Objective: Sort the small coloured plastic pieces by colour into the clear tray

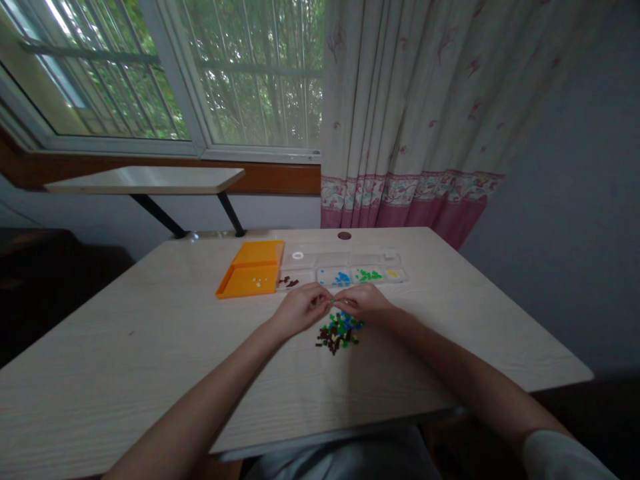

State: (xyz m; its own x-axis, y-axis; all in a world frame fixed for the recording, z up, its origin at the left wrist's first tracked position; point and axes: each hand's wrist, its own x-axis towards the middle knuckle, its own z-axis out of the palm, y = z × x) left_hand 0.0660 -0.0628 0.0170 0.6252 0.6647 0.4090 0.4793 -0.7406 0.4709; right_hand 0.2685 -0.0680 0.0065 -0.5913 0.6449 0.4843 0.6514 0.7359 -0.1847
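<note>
Beads: small loose pile (pixel 339 331) of brown, green and blue pieces on the table (pixel 150 347), just below and between both hands.
Left hand: (pixel 301 308) curled, fingertips drawn narrow and meeting the right hand's tips right above the pile.
Right hand: (pixel 364 302) fingers pinched tight, a tiny green piece (pixel 332 301) showing at the point where the 2 hands meet; which hand holds it, cannot tell.
Pile versus grip: heap sits on the near side of the fingertips, close under them, not touching as far as one can see.
Clear tray: (pixel 350 259) just beyond the hands, compartments showing brown, blue, green and yellow pieces.
Orange lid: (pixel 253 268) lies open to the left of the tray, a few pale bits on it.
</note>
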